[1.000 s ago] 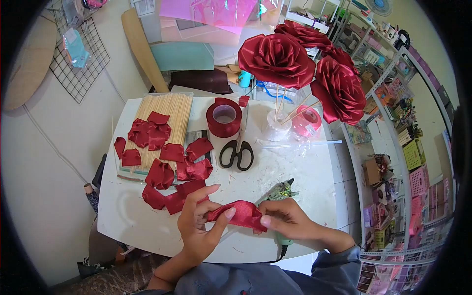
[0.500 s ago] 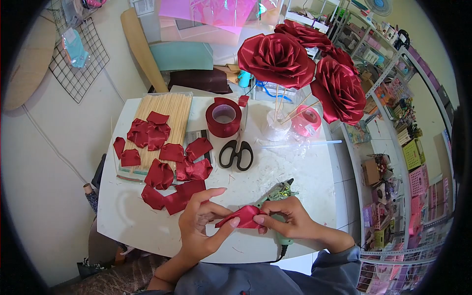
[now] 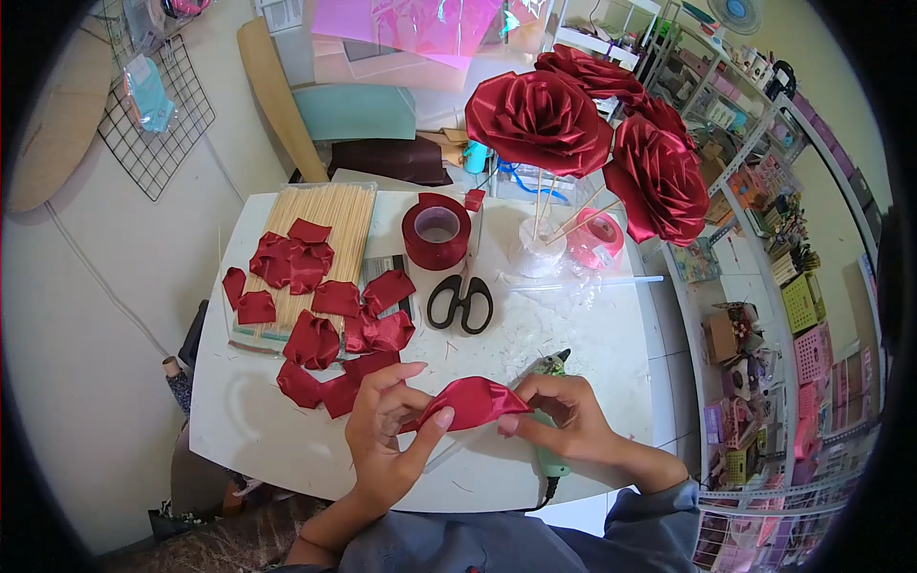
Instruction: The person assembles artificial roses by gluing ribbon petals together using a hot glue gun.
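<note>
A folded piece of dark red satin ribbon (image 3: 470, 403) spans the space between my two hands above the table's front part. My left hand (image 3: 390, 425) pinches its left end, thumb on the front face and index finger raised. At the right, the fingertips of my right hand (image 3: 564, 418) close on the ribbon's pointed tip. Partly hidden behind my right hand lies a green glue gun (image 3: 551, 460), its dark nozzle pointing away. Loose red ribbon petals (image 3: 311, 341) are scattered to the left, some on a bundle of thin wooden sticks (image 3: 349, 215).
Black-handled scissors (image 3: 459, 304) and a roll of red ribbon (image 3: 411, 239) lie mid-table. Behind them, large red ribbon roses (image 3: 540, 124) on sticks stand in a white holder (image 3: 535, 250), beside a pink roll (image 3: 596, 239). Crowded shelves (image 3: 764, 315) line the right side.
The ribbon piece now shows a wider, arched face, and its right end is drawn into a point. My right hand has shifted slightly right, fingers at the tip.
</note>
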The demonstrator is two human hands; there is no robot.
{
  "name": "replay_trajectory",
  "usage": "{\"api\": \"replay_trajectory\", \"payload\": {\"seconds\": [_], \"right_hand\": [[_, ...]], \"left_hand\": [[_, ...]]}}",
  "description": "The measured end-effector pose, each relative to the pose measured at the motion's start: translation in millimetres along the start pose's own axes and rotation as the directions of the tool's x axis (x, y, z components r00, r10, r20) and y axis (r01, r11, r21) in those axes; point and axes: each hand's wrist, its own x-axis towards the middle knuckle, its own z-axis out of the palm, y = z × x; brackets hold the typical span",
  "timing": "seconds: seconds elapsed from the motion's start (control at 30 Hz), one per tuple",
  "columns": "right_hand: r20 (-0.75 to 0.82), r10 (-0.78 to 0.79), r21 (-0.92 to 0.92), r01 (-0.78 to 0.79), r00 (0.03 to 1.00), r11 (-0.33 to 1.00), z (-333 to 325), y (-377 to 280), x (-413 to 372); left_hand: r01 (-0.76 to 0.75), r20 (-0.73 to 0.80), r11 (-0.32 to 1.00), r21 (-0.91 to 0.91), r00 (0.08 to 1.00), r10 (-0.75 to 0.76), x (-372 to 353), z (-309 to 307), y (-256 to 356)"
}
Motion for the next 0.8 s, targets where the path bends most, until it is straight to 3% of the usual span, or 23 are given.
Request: {"api": "replay_trajectory", "payload": {"seconds": [0.13,0.2,0.33,0.37,0.43,0.47,0.53,0.6,0.67,0.7,0.8], "right_hand": [[-0.098,0.034,0.167,-0.017,0.995,0.986,-0.8,-2.3,0.5],[-0.104,0.009,0.165,0.008,0.995,0.986,-1.4,-1.1,0.8],[-0.045,-0.026,0.104,0.031,0.999,0.994,-4.0,0.2,0.2],[-0.046,-0.026,0.105,0.031,0.999,0.994,-5.0,-0.1,0.3],[-0.036,-0.030,-0.083,0.027,0.999,0.996,-7.1,-1.3,-0.3],[-0.037,-0.031,-0.081,0.028,0.999,0.996,-8.0,-5.6,-3.3],[-0.116,-0.040,-0.601,-0.038,0.992,0.799,-9.2,-23.2,-12.5],[-0.145,-0.022,-0.670,-0.081,0.989,0.738,-2.8,-27.6,-28.3],[-0.071,-0.202,-0.828,0.055,0.977,0.557,4.5,-24.9,-44.4],[-0.047,-0.170,-0.819,0.059,0.984,0.571,11.2,-19.7,-50.3],[0.154,-0.164,-0.890,0.209,0.974,0.405,30.3,-5.2,-55.1]], "left_hand": [[0.027,0.055,0.997,-0.072,0.998,-0.023,0.4,3.2,1.8],[0.098,0.281,0.995,0.023,0.955,-0.100,-0.3,1.9,1.5],[0.115,0.461,0.985,0.130,0.872,-0.163,-0.4,6.1,5.0],[0.189,0.468,0.980,0.061,0.862,-0.196,-1.3,6.6,3.8],[0.265,0.414,0.964,0.018,0.876,-0.248,-2.6,7.2,0.8],[0.335,0.360,0.942,-0.031,0.883,-0.302,-2.5,7.1,-0.7],[0.290,0.291,0.957,0.019,0.914,-0.283,-0.4,5.7,-3.8],[0.260,0.226,0.963,0.066,0.936,-0.268,-0.4,4.0,-4.1],[0.027,0.067,0.999,0.030,0.997,-0.029,1.7,4.5,-4.7],[0.004,0.032,1.000,0.012,0.999,-0.004,1.1,5.4,-2.1],[-0.054,0.039,0.998,-0.012,0.998,0.054,0.9,3.2,0.1]]}}
